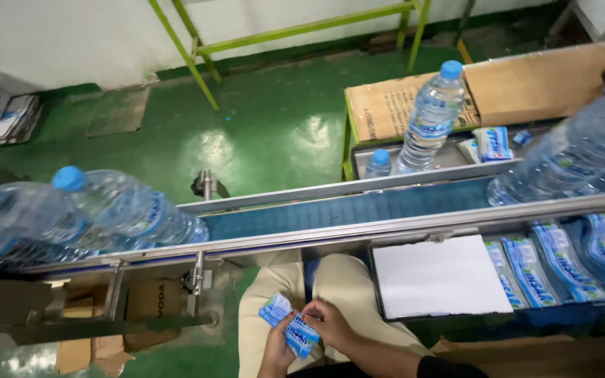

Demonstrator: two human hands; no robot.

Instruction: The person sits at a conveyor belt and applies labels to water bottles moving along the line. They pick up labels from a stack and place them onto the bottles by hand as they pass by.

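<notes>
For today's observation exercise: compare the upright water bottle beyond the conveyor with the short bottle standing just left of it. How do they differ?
The upright water bottle is tall and shows its whole body with a label band; the short bottle beside it is partly hidden behind the conveyor rail, so only its cap and shoulders show. The tall one reaches the cardboard behind; the short one sits far lower. Both have blue caps and clear bodies.

Beige trousers (344,287), black sleeve (442,367)

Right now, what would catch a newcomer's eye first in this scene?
Probably the big clear water bottles with blue caps lying along the conveyor belt across the middle. Below it, both hands, the left hand and the right hand, hold blue-and-white labels. More label stacks fill the tray at right.
</notes>
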